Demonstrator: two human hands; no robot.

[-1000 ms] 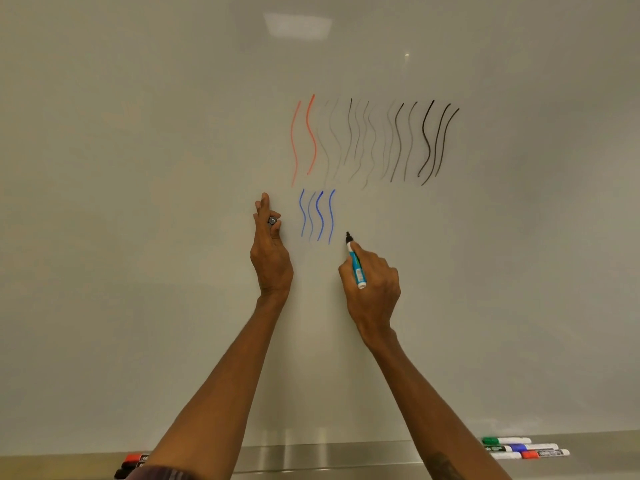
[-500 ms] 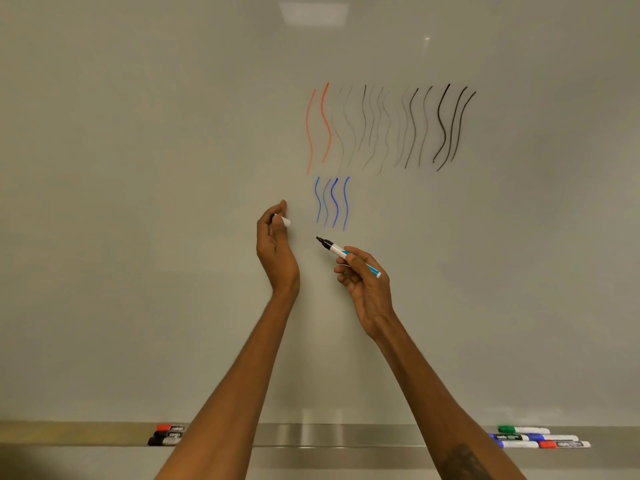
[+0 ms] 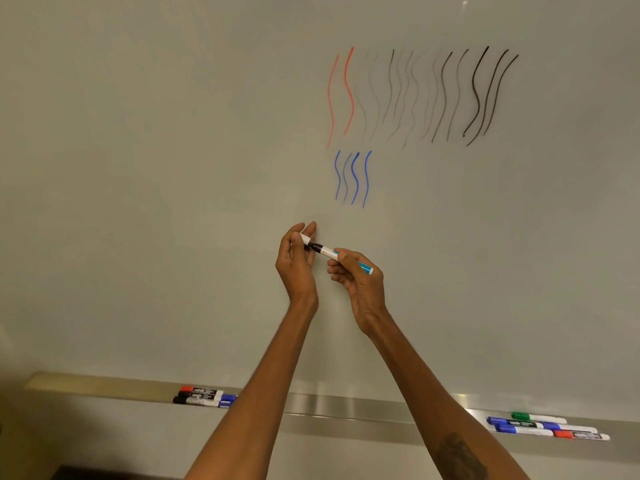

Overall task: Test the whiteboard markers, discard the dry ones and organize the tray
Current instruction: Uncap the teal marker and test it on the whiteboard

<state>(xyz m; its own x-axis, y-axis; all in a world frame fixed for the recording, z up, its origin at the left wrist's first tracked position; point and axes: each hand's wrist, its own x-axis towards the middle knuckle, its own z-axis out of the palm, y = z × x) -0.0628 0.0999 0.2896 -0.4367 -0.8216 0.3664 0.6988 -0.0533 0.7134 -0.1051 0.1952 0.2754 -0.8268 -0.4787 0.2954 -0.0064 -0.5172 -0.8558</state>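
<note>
Just below four wavy blue lines (image 3: 353, 178) on the pale glossy whiteboard (image 3: 138, 168), both hands meet. The left hand (image 3: 298, 268) pinches a small white marker cap (image 3: 304, 238) between thumb and fingertips, its open end facing right. The right hand (image 3: 362, 285) grips a white-and-teal whiteboard marker (image 3: 341, 258) by its barrel, the black tip pointing left and sitting at the cap's mouth (whether it is inside, I cannot tell). Higher up run two orange-red squiggles (image 3: 341, 95) and a row of grey-to-black ones (image 3: 443, 95). Along the near silver metal tray (image 3: 346, 408), a cluster of red, black and blue capped markers (image 3: 202, 396) lies left; green, blue and red ones (image 3: 543, 427) lie far right.
</note>
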